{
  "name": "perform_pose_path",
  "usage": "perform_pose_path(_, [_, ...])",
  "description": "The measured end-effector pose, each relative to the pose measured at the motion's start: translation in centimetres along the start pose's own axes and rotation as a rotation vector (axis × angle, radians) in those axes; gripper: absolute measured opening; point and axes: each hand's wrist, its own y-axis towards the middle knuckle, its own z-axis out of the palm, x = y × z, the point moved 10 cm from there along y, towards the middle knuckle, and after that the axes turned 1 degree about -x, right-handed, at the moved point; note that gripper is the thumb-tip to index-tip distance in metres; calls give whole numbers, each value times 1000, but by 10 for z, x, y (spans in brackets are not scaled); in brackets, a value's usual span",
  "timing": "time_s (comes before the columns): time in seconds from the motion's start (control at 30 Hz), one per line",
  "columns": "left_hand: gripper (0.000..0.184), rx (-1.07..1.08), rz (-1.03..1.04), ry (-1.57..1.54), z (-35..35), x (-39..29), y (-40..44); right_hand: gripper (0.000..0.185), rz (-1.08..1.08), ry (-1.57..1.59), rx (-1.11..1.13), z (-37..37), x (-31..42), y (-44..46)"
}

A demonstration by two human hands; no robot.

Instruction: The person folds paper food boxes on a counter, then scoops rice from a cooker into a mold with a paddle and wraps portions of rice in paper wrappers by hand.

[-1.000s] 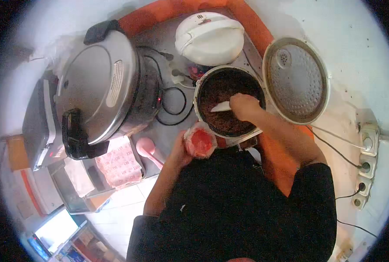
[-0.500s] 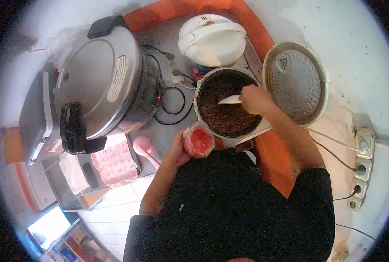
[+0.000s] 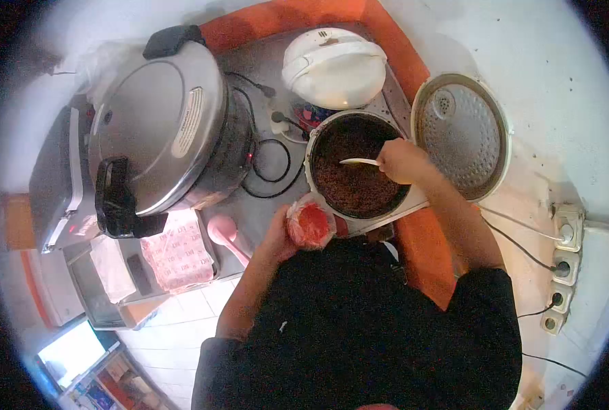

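My right hand (image 3: 404, 161) is closed around a white spoon (image 3: 359, 162), whose thin curved end points left over an open rice cooker pot (image 3: 310, 164). Dark brown, grainy food (image 3: 352, 184) fills much of the pot, and whether the spoon's tip touches it is hard to tell. Close to the pot's front left rim, my left hand (image 3: 277, 236) grips a red cup-like container (image 3: 310, 225) wrapped in clear plastic. What lies inside the plastic is not distinct. The cooker's lid (image 3: 460, 137) stands swung open to the right, its dimpled inner side showing.
A large steel cooker (image 3: 157, 130) with black handles occupies the left. Behind the pot sits a white, closed rice cooker (image 3: 334, 68). Pink printed wrapping paper (image 3: 177, 253) and a pink ladle (image 3: 226, 236) lie at the front left. Cables run to wall sockets (image 3: 565, 263).
The spoon has turned from broad side to a thinner edge view, and my right hand has shifted slightly down. My left hand still holds the red container. The view has tilted a little.
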Motion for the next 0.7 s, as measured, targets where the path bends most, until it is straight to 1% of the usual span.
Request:
perform_pose_path(0.07, [59, -14, -6, 39, -4, 1, -2, 17, 46, 33, -17, 9, -3, -2])
perform_pose_path(0.13, [59, -7, 9, 87, 3, -8, 2, 18, 67, -10, 83, 22, -1, 9])
perform_pose_path(0.17, [54, -12, -16, 31, 7, -7, 1, 18, 64, -16, 72, 16, -7, 11])
perform_pose_path(0.2, [50, -33, -57, -28, 5, 0, -6, 19, 37, 39, 10, 5, -6, 3])
perform_pose_path(0.23, [50, -41, -62, -30, 3, 1, -8, 20, 11, 94, -53, -3, -9, -3])
perform_pose_path(0.27, [50, -20, -74, -21, 5, 0, -6, 20, -23, 53, -102, -10, -16, 1])
perform_pose_path(0.3, [50, -4, -93, -11, 6, 0, -7, 20, -23, 60, -95, -13, -14, 0])
perform_pose_path(0.33, [50, -9, -100, -7, 18, -1, -10, 20, 74, 50, -138, -24, -20, -4])
perform_pose_path(0.37, [50, -103, 30, 45, 24, -16, -11, 20, 173, 40, -183, -32, -28, -8])
perform_pose_path(0.4, [50, -193, 164, 100, 27, -33, -14, 20, 177, 24, -216, -19, -32, 3])
perform_pose_path(0.43, [50, -192, 164, 108, 25, -36, -12, 20, 180, 30, -221, -17, -29, 5])
perform_pose_path(0.5, [51, -157, 174, 147, 19, -40, -6, 21, 181, 93, -119, -2, -12, 10])
perform_pose_path(0.53, [51, -160, 179, 147, 14, -40, -1, 22, 159, 124, -110, 2, -1, 10])
perform_pose_path(0.6, [51, -94, 233, 214, 19, -43, 3, 22, 156, 189, -96, 11, 12, 12])
perform_pose_path(0.63, [51, -94, 236, 217, 21, -44, 3, 23, 158, 251, -91, 13, 16, 14])
perform_pose_path(0.7, [51, -185, 242, 288, 20, -45, -4, 23, 125, 282, -106, 21, 18, 17])
